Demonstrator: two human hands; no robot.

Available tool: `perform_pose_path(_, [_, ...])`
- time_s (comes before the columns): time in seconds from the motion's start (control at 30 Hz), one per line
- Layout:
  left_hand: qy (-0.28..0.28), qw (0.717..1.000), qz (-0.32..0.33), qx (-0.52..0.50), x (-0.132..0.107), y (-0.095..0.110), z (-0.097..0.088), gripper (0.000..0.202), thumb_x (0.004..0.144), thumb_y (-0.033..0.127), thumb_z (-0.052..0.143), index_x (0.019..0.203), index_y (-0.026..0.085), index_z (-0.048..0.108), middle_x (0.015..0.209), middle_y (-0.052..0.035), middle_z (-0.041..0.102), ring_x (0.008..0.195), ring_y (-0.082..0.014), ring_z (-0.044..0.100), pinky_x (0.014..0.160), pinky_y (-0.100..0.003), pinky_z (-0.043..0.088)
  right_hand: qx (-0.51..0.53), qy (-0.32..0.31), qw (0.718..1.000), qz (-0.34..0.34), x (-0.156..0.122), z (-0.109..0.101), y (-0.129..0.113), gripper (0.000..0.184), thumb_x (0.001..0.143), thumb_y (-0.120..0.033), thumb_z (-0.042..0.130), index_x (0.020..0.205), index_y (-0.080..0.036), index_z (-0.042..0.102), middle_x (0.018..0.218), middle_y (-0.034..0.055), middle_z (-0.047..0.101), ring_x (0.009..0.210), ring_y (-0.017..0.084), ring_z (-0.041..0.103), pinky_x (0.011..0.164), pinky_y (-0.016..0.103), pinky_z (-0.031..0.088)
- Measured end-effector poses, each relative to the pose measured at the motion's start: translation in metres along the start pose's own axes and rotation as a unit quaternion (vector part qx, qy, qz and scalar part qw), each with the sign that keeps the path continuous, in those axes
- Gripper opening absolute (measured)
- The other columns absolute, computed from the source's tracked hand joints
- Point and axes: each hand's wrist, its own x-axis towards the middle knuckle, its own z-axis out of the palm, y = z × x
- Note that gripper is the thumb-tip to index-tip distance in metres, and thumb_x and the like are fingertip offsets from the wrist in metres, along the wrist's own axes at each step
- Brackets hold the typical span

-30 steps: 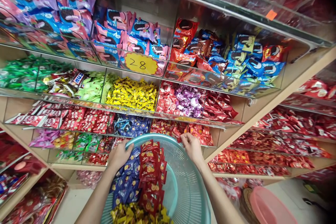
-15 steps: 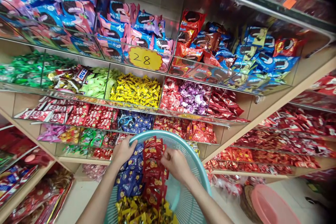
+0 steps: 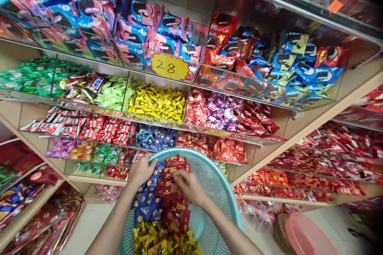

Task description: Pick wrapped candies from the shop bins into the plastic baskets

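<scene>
The basket (image 3: 235,199) is in front of the shelves (image 3: 206,129), holding red packets (image 3: 176,217), blue packets (image 3: 146,203) left of them and yellow sweets (image 3: 161,242) nearest the person. The left hand (image 3: 143,170) grips the basket's rim. The right hand (image 3: 188,185) is curled at the red packets; whether it holds one, I cannot tell. A yellow tag (image 3: 169,66) reads 28.

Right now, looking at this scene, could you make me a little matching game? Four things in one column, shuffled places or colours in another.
1. Left hand's fingers
2. Right hand's fingers
3. Sign
4. Tub

A. At the red packets inside the basket
B. Pink, at the lower right
C. On the basket's rim
D. Yellow, reading 28

Pairs: 1-C, 2-A, 3-D, 4-B.
</scene>
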Motion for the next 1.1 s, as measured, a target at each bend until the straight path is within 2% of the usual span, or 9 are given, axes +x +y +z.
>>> perform_pose_path(0.07, [-0.001, 1.000, 0.001, 0.002, 0.000, 0.000, 0.000, 0.041, 0.083, 0.050, 0.034, 0.108, 0.027, 0.056, 0.094, -0.0043, 0.070, 0.079, -0.0237, 0.064, 0.061, -0.028, 0.040, -0.030, 0.038, 0.999, -0.006, -0.009, -0.010, 0.004, 0.024, 0.090, -0.034, 0.036, 0.095, -0.019, 0.054, 0.064, -0.0024, 0.056, 0.054, 0.011, 0.052, 0.052, 0.021, 0.040])
perform_pose_path(0.13, [-0.001, 1.000, 0.001, 0.001, 0.001, 0.000, 0.001, 0.041, 0.083, 0.051, 0.034, 0.108, 0.027, 0.056, 0.094, -0.0040, 0.070, 0.079, -0.0241, 0.064, 0.060, -0.028, 0.040, -0.107, 0.065, 0.991, -0.036, -0.019, -0.016, 0.006, 0.023, 0.086, -0.034, 0.045, 0.102, -0.020, 0.055, 0.082, 0.0021, 0.061, 0.072, 0.014, 0.056, 0.066, 0.025, 0.044])
perform_pose_path(0.2, [-0.001, 1.000, 0.003, 0.000, 0.001, 0.000, 0.001, 0.041, 0.083, 0.051, 0.033, 0.108, 0.026, 0.056, 0.095, -0.0042, 0.070, 0.081, -0.0244, 0.064, 0.061, -0.029, 0.040, -0.190, 0.057, 0.978, -0.065, -0.027, -0.015, 0.008, 0.034, 0.080, -0.038, 0.055, 0.110, -0.022, 0.053, 0.104, 0.0055, 0.058, 0.093, 0.019, 0.054, 0.080, 0.031, 0.043])
perform_pose_path(0.27, [0.001, 1.000, 0.003, 0.002, 0.001, 0.000, 0.002, 0.043, 0.083, 0.051, 0.033, 0.109, 0.026, 0.055, 0.096, -0.0048, 0.070, 0.082, -0.0247, 0.064, 0.063, -0.029, 0.041, -0.261, 0.038, 0.961, -0.081, -0.032, -0.006, 0.008, 0.050, 0.073, -0.044, 0.063, 0.117, -0.024, 0.049, 0.115, 0.0064, 0.053, 0.103, 0.022, 0.049, 0.087, 0.035, 0.041])
perform_pose_path(0.37, [0.005, 1.000, 0.004, 0.006, 0.000, 0.000, 0.003, 0.043, 0.083, 0.051, 0.033, 0.111, 0.026, 0.054, 0.095, -0.0047, 0.070, 0.083, -0.0244, 0.064, 0.064, -0.029, 0.041, -0.338, 0.029, 0.936, -0.089, -0.033, 0.012, 0.009, 0.059, 0.070, -0.046, 0.066, 0.120, -0.024, 0.046, 0.116, 0.0071, 0.052, 0.101, 0.025, 0.048, 0.084, 0.038, 0.040])
perform_pose_path(0.53, [0.005, 1.000, 0.005, 0.005, -0.001, -0.001, 0.003, 0.043, 0.083, 0.052, 0.033, 0.112, 0.026, 0.054, 0.096, -0.0047, 0.070, 0.084, -0.0240, 0.064, 0.066, -0.029, 0.041, -0.397, 0.024, 0.911, -0.107, -0.031, 0.026, 0.011, 0.046, 0.074, -0.029, 0.063, 0.117, -0.021, 0.047, 0.105, 0.0069, 0.057, 0.095, 0.024, 0.047, 0.083, 0.039, 0.037])
perform_pose_path(0.77, [0.002, 1.000, -0.003, 0.005, 0.000, -0.002, 0.004, 0.045, 0.083, 0.053, 0.033, 0.111, 0.026, 0.055, 0.093, -0.0053, 0.070, 0.082, -0.0236, 0.064, 0.064, -0.028, 0.041, -0.360, 0.030, 0.928, -0.094, -0.034, 0.017, 0.012, 0.038, 0.079, -0.022, 0.056, 0.117, -0.023, 0.048, 0.104, 0.0060, 0.057, 0.096, 0.021, 0.048, 0.083, 0.036, 0.035])
perform_pose_path(0.97, [0.002, 1.000, -0.001, 0.001, 0.000, -0.002, 0.004, 0.045, 0.083, 0.052, 0.033, 0.113, 0.027, 0.054, 0.093, -0.0050, 0.070, 0.080, -0.0237, 0.064, 0.063, -0.029, 0.041, -0.229, 0.031, 0.970, -0.070, -0.036, 0.006, 0.007, 0.033, 0.080, -0.024, 0.059, 0.111, -0.027, 0.051, 0.103, 0.0010, 0.059, 0.097, 0.018, 0.051, 0.085, 0.032, 0.036])
perform_pose_path(1.1, [-0.002, 1.000, -0.008, 0.001, 0.000, -0.002, 0.003, 0.045, 0.083, 0.053, 0.034, 0.112, 0.027, 0.055, 0.092, -0.0050, 0.070, 0.080, -0.0237, 0.064, 0.063, -0.028, 0.041, -0.162, 0.006, 0.986, -0.050, -0.040, 0.006, 0.003, 0.031, 0.079, -0.026, 0.059, 0.110, -0.027, 0.052, 0.101, -0.0004, 0.060, 0.093, 0.015, 0.055, 0.079, 0.026, 0.041])
